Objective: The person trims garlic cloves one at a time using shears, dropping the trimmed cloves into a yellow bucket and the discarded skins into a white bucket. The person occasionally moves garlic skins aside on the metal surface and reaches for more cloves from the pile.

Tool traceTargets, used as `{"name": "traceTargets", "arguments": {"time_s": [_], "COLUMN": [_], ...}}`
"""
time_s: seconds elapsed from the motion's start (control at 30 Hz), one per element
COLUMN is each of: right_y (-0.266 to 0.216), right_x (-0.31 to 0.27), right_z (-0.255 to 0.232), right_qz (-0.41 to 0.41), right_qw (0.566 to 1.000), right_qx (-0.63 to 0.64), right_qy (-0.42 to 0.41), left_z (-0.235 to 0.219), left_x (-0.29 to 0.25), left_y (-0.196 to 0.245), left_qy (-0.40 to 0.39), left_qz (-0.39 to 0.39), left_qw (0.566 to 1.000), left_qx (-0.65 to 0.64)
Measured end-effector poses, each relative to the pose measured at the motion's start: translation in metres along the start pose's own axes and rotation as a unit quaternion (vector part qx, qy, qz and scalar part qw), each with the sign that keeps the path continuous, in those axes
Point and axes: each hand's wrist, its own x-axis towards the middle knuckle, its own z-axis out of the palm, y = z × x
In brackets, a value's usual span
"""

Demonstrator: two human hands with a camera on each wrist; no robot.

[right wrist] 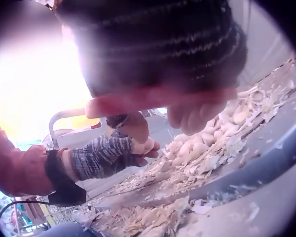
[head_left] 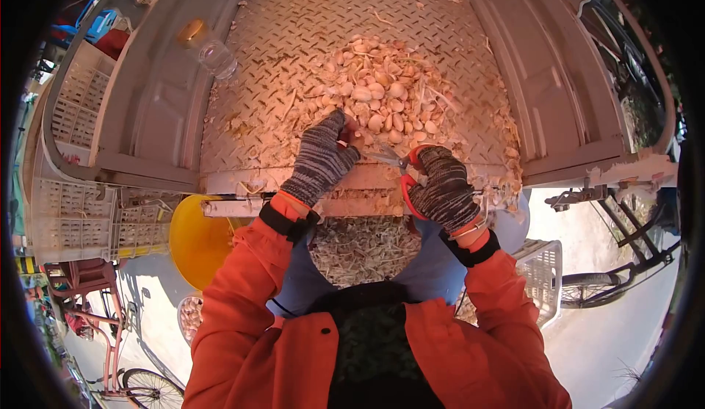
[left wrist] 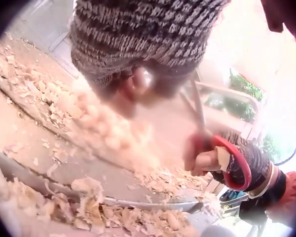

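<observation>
My left hand (head_left: 323,152), in a striped grey fingerless glove, pinches a small pale garlic clove (right wrist: 147,145) between thumb and fingers at the near edge of the truck bed. In my right hand (head_left: 446,187), gloved the same way, I grip red-handled scissors (head_left: 403,163). Their blades point left, close to the left fingertips. Just beyond both hands lies a heap of garlic cloves (head_left: 378,93) among loose papery skins. In the right wrist view the scissors are largely hidden behind the right hand.
Side walls (head_left: 158,86) flank the ridged metal bed (head_left: 294,12). A lidded clear jar (head_left: 217,58) stands at the left wall. Below the edge are a yellow bucket (head_left: 198,240), a white crate (head_left: 543,277) and skins (head_left: 363,251) between the knees.
</observation>
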Motion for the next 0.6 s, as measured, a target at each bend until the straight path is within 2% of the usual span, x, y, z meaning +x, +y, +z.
{"name": "traceTargets", "arguments": {"time_s": [0.03,0.1,0.17,0.2,0.23,0.3,0.37,0.4,0.47,0.57,0.6], "right_y": [-0.001,-0.008,-0.015,-0.02,-0.022,-0.023,-0.026,-0.031,-0.045,-0.044,-0.042], "right_x": [-0.001,-0.006,-0.015,-0.019,-0.023,-0.032,-0.04,-0.044,-0.051,-0.06,-0.061], "right_z": [-0.002,-0.003,-0.004,-0.008,-0.009,-0.011,-0.015,-0.019,-0.028,-0.027,-0.027], "right_qz": [-0.074,-0.067,-0.041,-0.08,-0.082,-0.1,-0.127,-0.114,-0.065,-0.044,-0.097], "right_qw": [0.993,0.994,0.997,0.993,0.993,0.993,0.99,0.992,0.996,0.996,0.993], "right_qx": [-0.096,-0.082,-0.066,-0.082,-0.083,-0.062,-0.058,-0.058,-0.034,0.004,-0.025], "right_qy": [0.012,0.01,0.002,0.009,0.007,0.002,0.007,-0.018,-0.054,-0.081,-0.065], "left_z": [0.0,-0.001,0.002,0.004,0.005,-0.003,-0.01,-0.005,-0.004,-0.003,-0.004], "left_x": [-0.008,-0.025,-0.041,-0.048,-0.057,-0.074,-0.091,-0.092,-0.097,-0.105,-0.107], "left_y": [-0.001,-0.005,-0.005,-0.003,-0.002,0.012,0.029,0.02,0.017,0.022,0.026], "left_qy": [0.003,0.024,0.029,0.017,0.004,-0.008,-0.048,-0.034,-0.045,-0.05,-0.042], "left_qz": [0.0,0.079,0.088,0.049,0.01,-0.01,-0.067,0.002,0.007,0.033,0.055], "left_qw": [1.0,0.995,0.993,0.989,0.98,0.977,0.979,0.986,0.986,0.987,0.987], "left_qx": [0.003,-0.052,-0.072,-0.136,-0.2,-0.214,-0.188,-0.164,-0.159,-0.151,-0.148]}}
